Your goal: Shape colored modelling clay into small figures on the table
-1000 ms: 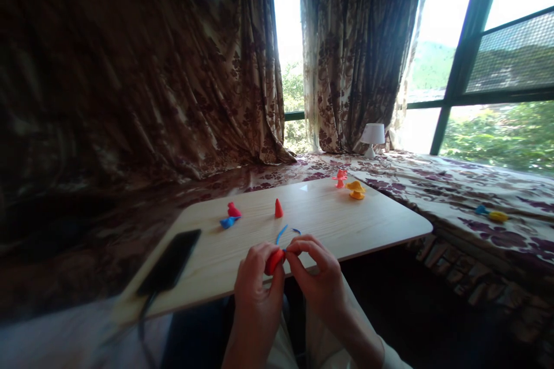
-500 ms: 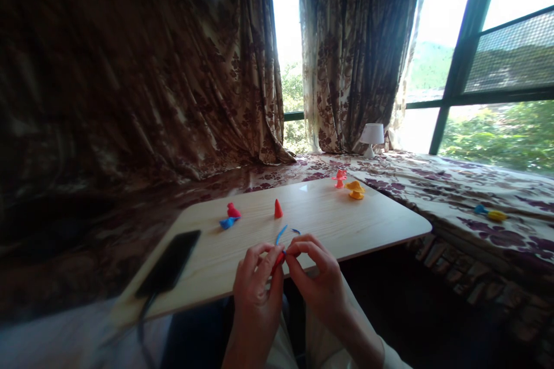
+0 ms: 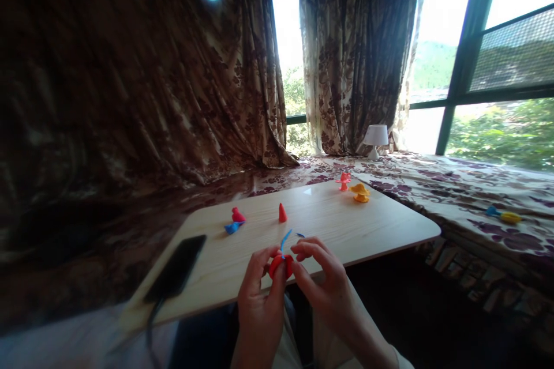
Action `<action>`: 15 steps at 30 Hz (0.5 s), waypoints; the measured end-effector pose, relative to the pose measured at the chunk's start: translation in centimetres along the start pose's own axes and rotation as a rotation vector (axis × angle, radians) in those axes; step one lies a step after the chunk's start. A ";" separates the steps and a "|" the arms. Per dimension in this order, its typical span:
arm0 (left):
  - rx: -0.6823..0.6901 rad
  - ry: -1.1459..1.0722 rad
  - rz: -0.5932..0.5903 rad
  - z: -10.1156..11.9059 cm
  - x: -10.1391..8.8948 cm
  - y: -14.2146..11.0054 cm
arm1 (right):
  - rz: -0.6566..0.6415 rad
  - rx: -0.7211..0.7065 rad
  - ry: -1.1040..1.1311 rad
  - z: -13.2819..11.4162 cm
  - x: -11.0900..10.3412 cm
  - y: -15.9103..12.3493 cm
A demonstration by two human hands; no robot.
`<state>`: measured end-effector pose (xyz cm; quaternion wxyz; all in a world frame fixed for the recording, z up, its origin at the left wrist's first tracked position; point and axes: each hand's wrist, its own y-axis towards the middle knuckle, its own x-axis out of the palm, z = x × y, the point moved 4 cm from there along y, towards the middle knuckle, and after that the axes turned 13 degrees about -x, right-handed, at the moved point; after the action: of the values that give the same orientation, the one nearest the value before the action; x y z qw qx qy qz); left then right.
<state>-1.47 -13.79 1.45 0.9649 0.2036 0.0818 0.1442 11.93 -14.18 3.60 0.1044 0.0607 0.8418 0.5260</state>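
Above the table's near edge, my left hand (image 3: pixel 262 291) pinches a rounded red clay piece (image 3: pixel 277 268) between thumb and fingers. A small bit of blue shows at its middle. My right hand (image 3: pixel 324 271) is closed in around the piece's right side, the thumb against it and the curled index finger just above. Just beyond my fingers, a thin blue clay strip (image 3: pixel 286 238) lies on the table, with a smaller dark blue strip (image 3: pixel 300 235) beside it. A red clay cone (image 3: pixel 283 213) stands farther back.
On the pale wooden table (image 3: pixel 251 242) are a black phone (image 3: pixel 176 268) with a cable, a red and blue clay figure (image 3: pixel 236 220), a pink figure (image 3: pixel 344 181) and a yellow figure (image 3: pixel 360 192). A white lamp (image 3: pixel 375 138) and blue-yellow clay (image 3: pixel 508 217) are on the bed.
The red piece has been turned so its broad face and the blue bit show. My right fingertips have spread from their pinch and shifted to its right side. The view has tilted slightly.
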 end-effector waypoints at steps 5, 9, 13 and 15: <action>0.080 0.021 -0.019 -0.2 0.2 0.0 | 0.017 -0.043 0.006 0.0 0.4 0.0; 0.306 0.156 0.033 0.8 0.2 -0.3 | 0.049 -0.109 -0.036 0.1 0.1 -0.2; 0.500 0.212 0.066 2.0 0.0 -0.6 | 0.067 -0.122 -0.051 0.2 -0.2 -0.2; 0.556 0.231 0.069 2.4 0.0 -0.6 | 0.056 -0.122 -0.047 0.2 -0.1 -0.2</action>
<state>-0.86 -15.19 3.35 0.8509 0.4451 0.2205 0.1710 12.12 -14.14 3.34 0.1132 0.0900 0.8035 0.5775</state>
